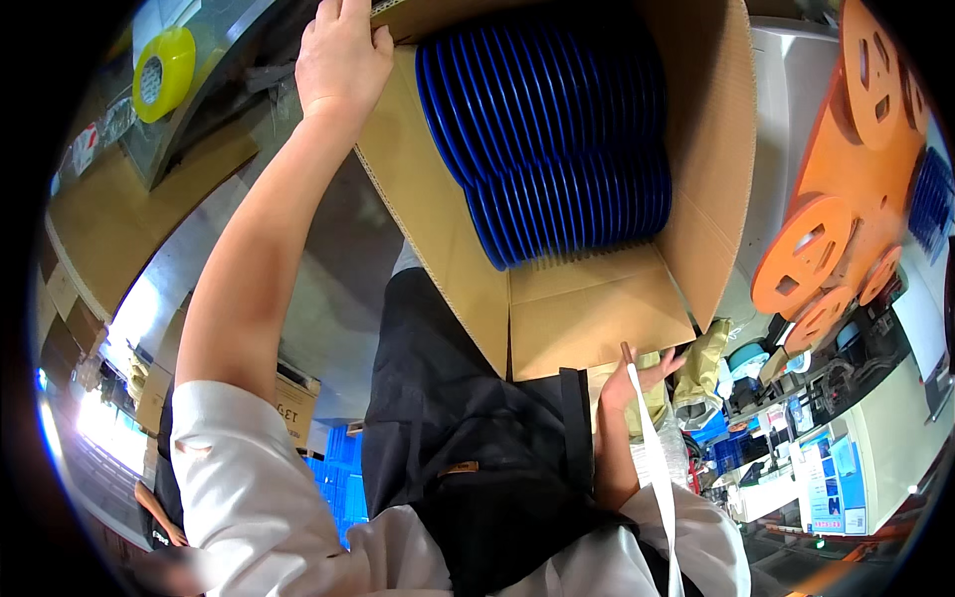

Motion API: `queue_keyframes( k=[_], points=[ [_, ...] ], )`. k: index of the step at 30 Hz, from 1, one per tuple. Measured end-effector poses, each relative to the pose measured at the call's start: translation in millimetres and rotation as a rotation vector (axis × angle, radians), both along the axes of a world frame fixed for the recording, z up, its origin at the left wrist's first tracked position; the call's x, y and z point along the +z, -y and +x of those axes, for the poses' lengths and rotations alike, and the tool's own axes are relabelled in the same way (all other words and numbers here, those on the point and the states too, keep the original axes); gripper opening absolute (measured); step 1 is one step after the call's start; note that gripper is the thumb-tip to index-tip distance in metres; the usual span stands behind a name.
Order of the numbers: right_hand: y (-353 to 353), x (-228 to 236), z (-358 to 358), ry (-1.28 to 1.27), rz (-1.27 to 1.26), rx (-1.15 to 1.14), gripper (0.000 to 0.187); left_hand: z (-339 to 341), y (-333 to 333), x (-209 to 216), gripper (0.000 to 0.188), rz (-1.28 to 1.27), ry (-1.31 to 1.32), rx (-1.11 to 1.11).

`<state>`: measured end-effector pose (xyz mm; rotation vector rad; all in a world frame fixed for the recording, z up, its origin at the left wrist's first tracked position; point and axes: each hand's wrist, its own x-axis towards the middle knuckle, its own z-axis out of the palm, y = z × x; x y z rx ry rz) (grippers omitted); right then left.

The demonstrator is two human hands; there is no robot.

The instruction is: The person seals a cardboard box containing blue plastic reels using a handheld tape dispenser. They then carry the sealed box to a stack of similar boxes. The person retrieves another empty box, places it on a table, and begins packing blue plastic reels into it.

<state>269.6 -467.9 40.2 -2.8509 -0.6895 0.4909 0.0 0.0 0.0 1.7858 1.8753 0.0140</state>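
Place: workshop with packing going on, as I see it from the floor
Packing: open corrugated carton (602, 313) filled with a close row of blue disc-shaped parts (557, 129); yellow tape roll (179, 72) at left
Orange parts: flat discs (804, 254) with cut-out openings, at right
Storage: brown carton (295, 413) and blue plastic crates (338, 483), lower left
Personnel: black work apron (468, 428); second person's arm (157, 512) at far left

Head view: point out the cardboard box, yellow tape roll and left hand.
Cardboard box (597, 316): head view, bare near inner panel.
Yellow tape roll (178, 70): head view, right of core.
Left hand (343, 62): head view, back of the hand.
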Motion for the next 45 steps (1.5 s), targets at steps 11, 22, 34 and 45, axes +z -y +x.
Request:
queue_keyframes(
  k=[11,22,34,45],
  points=[
    [-174,-194,-17,-0.537,-0.144,-0.687,0.101,3,61,-6,0.052,0.255,-0.411,-0.898],
    [-134,-132,21,-1.015,-0.043,-0.33,0.09,68,69,-58,0.066,-0.687,-0.636,-0.802],
    [-190,-73,65,-0.356,0.125,0.554,0.056,-3,64,-1,0.047,0.351,0.396,-0.216],
    [-289,-54,84,-0.973,0.195,0.083,0.07,132,19,-129,0.057,0.158,0.503,0.204]
  ],
)
